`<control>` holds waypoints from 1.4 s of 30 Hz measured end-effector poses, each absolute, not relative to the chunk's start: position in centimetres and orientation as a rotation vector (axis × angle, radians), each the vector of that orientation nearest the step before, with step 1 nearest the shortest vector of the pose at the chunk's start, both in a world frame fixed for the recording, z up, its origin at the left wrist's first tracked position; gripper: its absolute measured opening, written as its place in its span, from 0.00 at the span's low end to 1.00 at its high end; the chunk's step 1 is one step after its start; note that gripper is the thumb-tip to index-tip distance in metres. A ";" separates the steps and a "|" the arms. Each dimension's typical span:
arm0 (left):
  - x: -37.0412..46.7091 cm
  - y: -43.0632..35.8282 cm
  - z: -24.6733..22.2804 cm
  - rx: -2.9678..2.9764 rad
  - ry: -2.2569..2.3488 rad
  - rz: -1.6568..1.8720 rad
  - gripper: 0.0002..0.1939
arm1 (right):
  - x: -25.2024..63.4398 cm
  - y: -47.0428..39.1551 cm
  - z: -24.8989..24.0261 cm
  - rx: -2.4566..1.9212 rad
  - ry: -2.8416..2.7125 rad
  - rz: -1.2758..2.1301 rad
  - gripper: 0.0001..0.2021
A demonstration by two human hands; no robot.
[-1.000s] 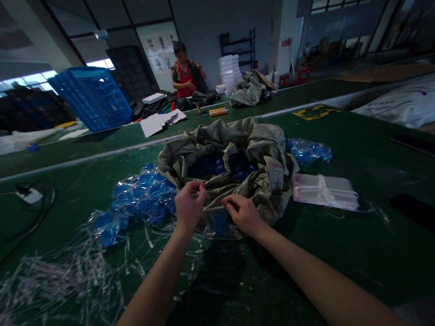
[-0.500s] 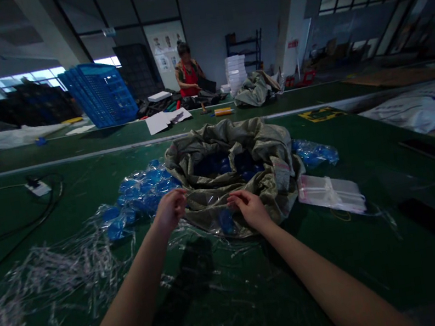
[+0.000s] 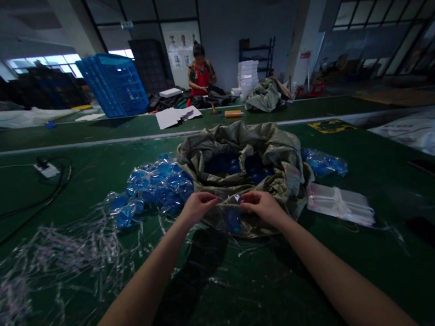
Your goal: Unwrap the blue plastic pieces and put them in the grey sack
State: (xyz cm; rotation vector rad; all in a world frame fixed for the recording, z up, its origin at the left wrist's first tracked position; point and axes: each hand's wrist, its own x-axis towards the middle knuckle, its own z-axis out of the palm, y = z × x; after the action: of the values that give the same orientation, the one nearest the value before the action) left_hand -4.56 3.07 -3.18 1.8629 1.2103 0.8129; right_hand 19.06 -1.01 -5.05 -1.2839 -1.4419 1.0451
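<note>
Both hands pinch the top edge of a clear plastic bag point(image 3: 233, 219) with a blue item inside it. My left hand point(image 3: 200, 205) grips the bag's left corner, and my right hand point(image 3: 260, 205) has the right corner. The bag hangs in front of a grey-green woven sack point(image 3: 238, 134) with its rim rolled down. Dark blue items point(image 3: 224, 164) lie inside the sack. To its left is a heap of blue items in clear bags point(image 3: 156, 181); a few more wrapped blue items point(image 3: 323, 161) lie to its right.
A tied stack of clear bags point(image 3: 339, 203) lies right of the sack. Thin plastic strips point(image 3: 71, 260) litter the left of the green table point(image 3: 281, 297). A power strip point(image 3: 47, 169) trails black cables. Beyond stand blue crates point(image 3: 115, 85) and a person in a red apron point(image 3: 199, 77).
My left hand has moved right, closer to my right hand, and now pinches the bag's top edge. The whole view has shifted slightly.
</note>
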 end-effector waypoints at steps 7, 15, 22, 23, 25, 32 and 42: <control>-5.0 2.4 -4.2 1.915 1.206 1.025 0.13 | 18.9 -0.4 -5.1 -1.322 -1.558 0.834 0.07; -5.0 1.8 -3.3 1.345 1.311 0.828 0.25 | 18.5 -0.5 -5.7 -1.229 -1.668 0.611 0.04; -3.9 2.1 -2.6 0.911 1.054 0.668 0.19 | 18.5 -1.0 -5.1 -1.209 -1.694 0.582 0.04; -3.8 2.0 -2.6 0.920 1.036 0.686 0.16 | 18.6 -1.0 -4.9 -1.226 -1.671 0.616 0.04; -3.8 1.6 -2.6 0.934 1.011 0.704 0.15 | 18.9 -1.1 -4.4 -1.290 -1.570 0.736 0.06; -3.9 0.2 -3.1 0.976 1.035 0.695 0.17 | 18.3 -1.5 -3.7 -1.424 -1.253 1.177 0.12; -4.2 -1.3 -3.3 1.246 1.113 0.638 0.20 | 18.4 -2.6 -4.3 -1.173 -1.075 1.409 0.26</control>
State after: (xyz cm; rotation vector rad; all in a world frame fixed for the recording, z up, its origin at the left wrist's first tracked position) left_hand -4.24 -1.27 -3.33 1.2457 1.1129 0.6375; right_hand 18.39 -2.61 -4.26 -1.1732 -1.0754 1.4095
